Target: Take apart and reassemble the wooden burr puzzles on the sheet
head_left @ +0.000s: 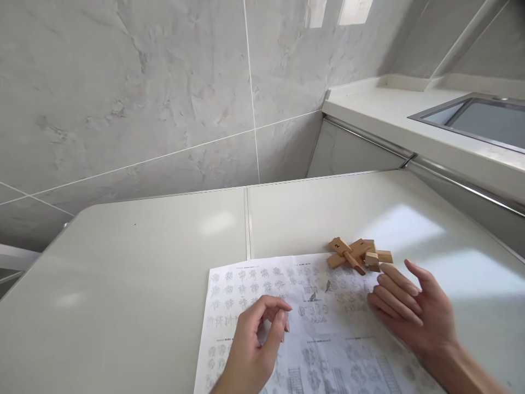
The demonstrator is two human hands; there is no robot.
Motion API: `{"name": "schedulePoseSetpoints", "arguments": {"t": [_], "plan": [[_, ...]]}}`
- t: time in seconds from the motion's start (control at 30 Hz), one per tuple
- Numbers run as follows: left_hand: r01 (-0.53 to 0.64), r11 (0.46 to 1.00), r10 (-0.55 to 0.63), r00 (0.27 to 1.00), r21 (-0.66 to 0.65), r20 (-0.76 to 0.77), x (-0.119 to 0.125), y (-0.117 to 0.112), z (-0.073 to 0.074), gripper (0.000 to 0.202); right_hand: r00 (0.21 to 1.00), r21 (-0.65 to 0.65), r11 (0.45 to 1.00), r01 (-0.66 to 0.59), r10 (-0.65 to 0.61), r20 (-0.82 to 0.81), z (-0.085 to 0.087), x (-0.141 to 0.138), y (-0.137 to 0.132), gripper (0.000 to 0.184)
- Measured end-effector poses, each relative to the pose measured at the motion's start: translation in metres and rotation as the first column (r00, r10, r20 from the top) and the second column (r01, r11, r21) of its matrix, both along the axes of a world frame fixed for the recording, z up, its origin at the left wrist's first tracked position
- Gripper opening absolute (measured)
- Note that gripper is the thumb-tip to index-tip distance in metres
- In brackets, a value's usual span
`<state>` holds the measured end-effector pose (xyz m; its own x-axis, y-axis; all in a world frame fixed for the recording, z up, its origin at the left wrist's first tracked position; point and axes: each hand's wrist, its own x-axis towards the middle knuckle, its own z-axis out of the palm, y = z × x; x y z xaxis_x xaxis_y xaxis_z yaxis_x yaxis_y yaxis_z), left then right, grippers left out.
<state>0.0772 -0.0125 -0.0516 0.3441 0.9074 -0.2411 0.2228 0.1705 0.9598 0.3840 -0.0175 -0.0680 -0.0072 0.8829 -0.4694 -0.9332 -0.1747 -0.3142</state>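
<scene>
A printed instruction sheet [328, 350] with rows of small line drawings lies on the table, creased by folds. My left hand [260, 342] hovers over its left half, fingers loosely curled and the thumb close to them, with nothing visible in its grasp. At the sheet's right side is my right hand [414, 306], palm partly turned up, thumb held away from the fingers and nothing in it. Just beyond its fingertips sits a loose pile of wooden puzzle pieces [356, 253], overlapping the sheet's far edge. One piece bears the number 2.
The pale table [123, 284] has a seam across it and rounded far-left corner. Behind it rises a grey marbled tile wall [164, 82]. At right stands a white counter [385, 109] with a metal-framed sink [484, 120].
</scene>
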Motion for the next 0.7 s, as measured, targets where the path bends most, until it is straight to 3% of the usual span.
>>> {"name": "schedulePoseSetpoints", "arguments": {"t": [0.17, 0.3, 0.43, 0.57, 0.7], "plan": [[-0.001, 1.0, 0.001, 1.0, 0.02, -0.002, -0.001, 0.0, -0.001, 0.036, 0.993, 0.034, 0.997, 0.075, -0.078, 0.088, 0.004, 0.01, 0.004, 0.023], [-0.021, 1.0, 0.021, 1.0, 0.01, 0.005, 0.001, -0.001, 0.001, 0.037, 0.989, 0.068, 0.991, 0.115, -0.121, 0.086, 0.007, 0.012, 0.008, 0.012], [-0.079, 0.997, 0.079, 0.997, 0.007, 0.009, 0.004, -0.003, 0.002, 0.038, 0.985, 0.087, 0.987, 0.131, -0.14, 0.098, 0.009, 0.015, 0.01, 0.018], [-0.052, 0.999, 0.052, 0.999, 0.012, -0.011, 0.002, -0.002, -0.002, 0.039, 0.975, 0.111, 0.985, 0.131, -0.148, 0.167, 0.009, 0.019, 0.011, 0.022], [-0.005, 0.999, 0.006, 1.0, 0.035, -0.019, -0.001, 0.0, -0.007, 0.038, 0.919, 0.098, 0.992, 0.081, -0.112, 0.378, 0.01, 0.013, 0.013, 0.021]]}}
